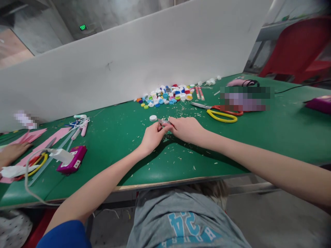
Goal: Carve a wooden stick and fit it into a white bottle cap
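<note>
Grey fabric (pixel 186 224) lies nearest; ahead, the right hand (pixel 190 129) is closed on a grey metallic tool (pixel 161 121), the left hand (pixel 151 137) curled against it, hold unclear. Pale shavings (pixel 194 167) on the worktop (pixel 281 127) suggest work underway, its remainder unclear; bottle caps (pixel 165 96) lie heaped beyond.

Big "24" on a grey top (pixel 186 217), and that's about it for readable stuff
It's upside down in light blue, just below the near edge of the green worktop (pixel 281 134), with part of a word under it, looks like "HOUS", rest lost in the folds. There's also a lit green sign (pixel 82 27) way past the far edge, but its characters are too blurry for me.
</note>
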`<act>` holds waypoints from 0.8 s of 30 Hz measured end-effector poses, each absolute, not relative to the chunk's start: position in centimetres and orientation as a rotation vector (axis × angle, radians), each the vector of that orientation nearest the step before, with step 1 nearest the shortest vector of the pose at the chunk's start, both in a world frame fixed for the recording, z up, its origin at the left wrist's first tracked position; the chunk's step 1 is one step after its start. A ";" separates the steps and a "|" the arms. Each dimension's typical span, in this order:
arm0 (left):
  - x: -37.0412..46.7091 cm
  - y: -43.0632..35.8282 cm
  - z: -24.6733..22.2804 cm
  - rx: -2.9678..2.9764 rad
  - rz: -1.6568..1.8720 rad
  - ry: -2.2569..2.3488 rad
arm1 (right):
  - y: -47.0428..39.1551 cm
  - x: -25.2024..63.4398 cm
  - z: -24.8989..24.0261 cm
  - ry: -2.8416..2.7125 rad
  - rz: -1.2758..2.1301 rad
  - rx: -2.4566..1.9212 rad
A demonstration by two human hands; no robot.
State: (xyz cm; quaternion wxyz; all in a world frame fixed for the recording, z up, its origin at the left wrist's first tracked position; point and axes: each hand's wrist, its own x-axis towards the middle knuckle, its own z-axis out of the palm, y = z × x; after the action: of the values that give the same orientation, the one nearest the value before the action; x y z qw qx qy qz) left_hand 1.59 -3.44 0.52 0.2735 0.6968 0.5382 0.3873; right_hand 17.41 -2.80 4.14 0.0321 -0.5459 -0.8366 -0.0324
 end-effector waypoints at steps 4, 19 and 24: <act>1.7 -3.6 0.7 1.883 1.036 1.472 | -2.9 17.3 4.0 -2.566 -0.122 -1.705; 1.8 -3.6 0.5 1.894 0.986 1.564 | -2.7 17.3 3.7 -2.541 -0.089 -1.773; 1.7 -3.4 0.5 1.898 0.967 1.563 | -2.8 17.4 3.8 -2.536 -0.081 -1.781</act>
State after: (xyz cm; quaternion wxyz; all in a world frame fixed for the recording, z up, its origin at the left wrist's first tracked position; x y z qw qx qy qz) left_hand 1.74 -3.38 0.50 0.2473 0.6960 0.5733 0.3547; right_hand 17.37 -2.84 3.82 0.0207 -0.5745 -0.8178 -0.0260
